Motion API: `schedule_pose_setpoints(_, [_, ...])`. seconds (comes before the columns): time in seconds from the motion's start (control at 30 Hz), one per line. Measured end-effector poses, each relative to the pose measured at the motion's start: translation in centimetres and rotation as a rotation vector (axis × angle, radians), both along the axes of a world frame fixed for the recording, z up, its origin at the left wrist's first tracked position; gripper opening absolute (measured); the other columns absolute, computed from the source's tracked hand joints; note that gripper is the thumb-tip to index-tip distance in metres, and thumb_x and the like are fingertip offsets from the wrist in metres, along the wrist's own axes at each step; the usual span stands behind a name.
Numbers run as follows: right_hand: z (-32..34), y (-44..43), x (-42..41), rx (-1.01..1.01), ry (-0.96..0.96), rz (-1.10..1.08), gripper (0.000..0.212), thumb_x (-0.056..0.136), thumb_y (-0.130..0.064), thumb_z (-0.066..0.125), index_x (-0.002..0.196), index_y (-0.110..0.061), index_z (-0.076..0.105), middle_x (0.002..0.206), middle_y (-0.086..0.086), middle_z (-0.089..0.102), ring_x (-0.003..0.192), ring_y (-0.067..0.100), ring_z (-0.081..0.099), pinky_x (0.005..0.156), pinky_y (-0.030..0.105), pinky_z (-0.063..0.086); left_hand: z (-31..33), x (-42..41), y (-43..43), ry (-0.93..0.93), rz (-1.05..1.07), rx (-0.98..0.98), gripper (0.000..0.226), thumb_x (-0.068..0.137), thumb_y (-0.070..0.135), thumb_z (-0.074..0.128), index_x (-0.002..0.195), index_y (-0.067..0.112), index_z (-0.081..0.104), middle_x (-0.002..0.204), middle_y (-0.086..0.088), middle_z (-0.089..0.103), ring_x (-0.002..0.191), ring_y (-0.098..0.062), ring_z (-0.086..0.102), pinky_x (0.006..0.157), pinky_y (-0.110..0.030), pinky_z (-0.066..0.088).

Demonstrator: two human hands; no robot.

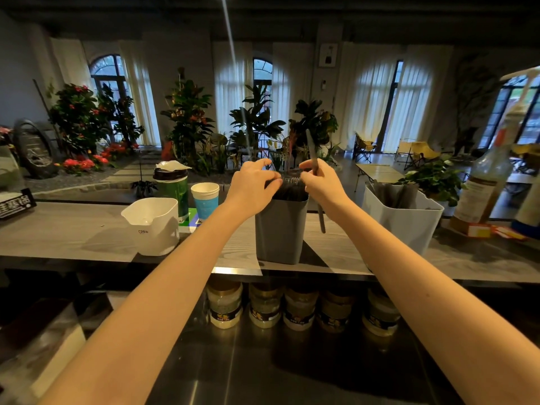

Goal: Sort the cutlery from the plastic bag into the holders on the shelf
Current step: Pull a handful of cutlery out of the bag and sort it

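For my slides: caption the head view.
Left hand at the rim of a grey holder on the shelf; right hand grips a dark utensil.

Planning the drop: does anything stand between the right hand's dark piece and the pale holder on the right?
Nothing visible: the right hand holds the dark piece beside the grey holder; only bare shelf lies before the pale holder.

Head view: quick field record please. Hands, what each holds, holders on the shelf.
left hand: grips dark cutlery at the grey holder's mouth
right hand: holds a dark utensil roughly upright, at the same mouth
grey holder: centre of shelf, filled with the dark cutlery
white holder: right of the grey one, dark pieces inside
white container: left, nothing visible inside
plastic bag: not clearly identifiable
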State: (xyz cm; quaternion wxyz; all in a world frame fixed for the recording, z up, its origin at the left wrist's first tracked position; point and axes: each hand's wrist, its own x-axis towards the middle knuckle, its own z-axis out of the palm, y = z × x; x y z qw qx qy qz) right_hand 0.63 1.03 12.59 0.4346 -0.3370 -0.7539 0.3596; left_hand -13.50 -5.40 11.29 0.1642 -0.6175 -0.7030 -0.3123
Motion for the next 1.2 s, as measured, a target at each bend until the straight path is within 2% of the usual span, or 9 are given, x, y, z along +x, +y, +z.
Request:
schedule_pose_setpoints(0.13, [0.1,-0.5,1.3,-0.109,-0.028,0.026,0.045,0.088,0.009,0.032,0.129,-0.007,0.043,0.124,0.013,0.037,0.084,0.015,0.043,0.058,0.015,0.041,0.0,0.9,-0.7,-0.187,-0.125,0.165,0.026,0.093,0.015,0.052,0.114,0.008,0.065,0.117,-0.008,0.06,0.107,-0.023,0.053,0.096,-0.038,0.044])
schedule_pose_setpoints(0.27, [0.2,-1.9,2.7,-0.053,-0.237,0.061,0.047,0.091,0.009,0.03,0.137,-0.002,0.033,0.138,0.014,0.019,0.111,0.027,0.037,0.088,0.033,0.042,1.4,4.5,-1.9,-0.423,-0.303,0.107,0.035,0.094,0.025,0.055,0.126,0.011,0.055,0.111,0.001,0.057,0.081,-0.008,0.051,0.074,-0.021,0.044])
schedule_pose_setpoints(0.37, [-0.1,-2.8,3.7,-0.006,-0.251,0.103,0.047,0.093,0.006,0.029,0.138,-0.007,0.033,0.136,0.012,0.019,0.11,0.02,0.034,0.082,0.019,0.037,2.0,7.2,-2.2,-0.515,-0.384,0.145,0.032,0.093,0.026,0.058,0.119,0.009,0.056,0.092,0.005,0.059,0.074,-0.008,0.055,0.068,-0.021,0.049])
schedule_pose_setpoints(0.5, [-0.2,-3.8,6.6,0.066,-0.227,0.154,0.027,0.095,0.003,0.035,0.115,-0.005,0.051,0.116,0.013,0.045,0.082,0.01,0.042,0.06,0.012,0.038,2.5,9.4,-1.8,-0.643,-0.371,0.184,0.017,0.096,0.007,0.048,0.104,-0.001,0.06,0.072,0.001,0.057,0.061,-0.008,0.056,0.058,-0.019,0.051])
schedule_pose_setpoints(0.57, [-0.1,-4.0,8.6,0.068,-0.159,0.139,0.023,0.095,0.001,0.043,0.111,-0.004,0.058,0.102,0.009,0.057,0.082,0.009,0.052,0.068,0.01,0.043,2.7,10.6,-1.9,-0.674,-0.407,0.155,0.014,0.096,0.004,0.047,0.1,-0.001,0.06,0.071,0.0,0.056,0.059,-0.008,0.055,0.055,-0.016,0.05])
schedule_pose_setpoints(0.7, [0.4,-3.4,12.6,0.06,-0.046,0.044,0.014,0.092,-0.004,0.056,0.103,-0.001,0.064,0.096,0.012,0.065,0.091,0.02,0.06,0.087,0.03,0.049,3.8,13.4,-1.6,-0.701,-0.497,0.188,0.01,0.095,0.002,0.049,0.095,0.006,0.058,0.077,-0.001,0.06,0.063,-0.01,0.058,0.058,-0.015,0.052])
schedule_pose_setpoints(0.83, [1.2,-1.2,15.4,0.155,0.027,-0.112,0.017,0.091,-0.008,0.06,0.106,-0.003,0.068,0.092,0.007,0.066,0.073,0.011,0.058,0.067,0.015,0.05,5.3,16.1,0.0,-0.712,-0.531,0.294,0.011,0.094,0.001,0.051,0.1,0.002,0.06,0.084,-0.006,0.063,0.067,-0.01,0.061,0.061,-0.017,0.053])
schedule_pose_setpoints(1.0, [2.1,2.0,16.3,0.199,0.079,-0.197,0.022,0.092,-0.011,0.058,0.111,-0.002,0.067,0.103,0.013,0.068,0.091,0.022,0.062,0.088,0.035,0.052,6.5,19.2,3.3,-0.653,-0.52,0.379,0.014,0.093,0.002,0.053,0.104,-0.001,0.062,0.091,-0.012,0.066,0.07,-0.013,0.063,0.072,-0.029,0.057])
schedule_pose_setpoints(1.2, [0.7,5.1,16.2,0.165,-0.053,-0.193,0.021,0.093,-0.01,0.056,0.111,-0.002,0.064,0.105,0.013,0.067,0.091,0.019,0.059,0.082,0.034,0.05,6.0,19.3,7.0,-0.438,-0.382,0.276,0.016,0.094,0.008,0.052,0.099,0.0,0.065,0.088,-0.011,0.067,0.081,-0.025,0.063,0.079,-0.038,0.053])
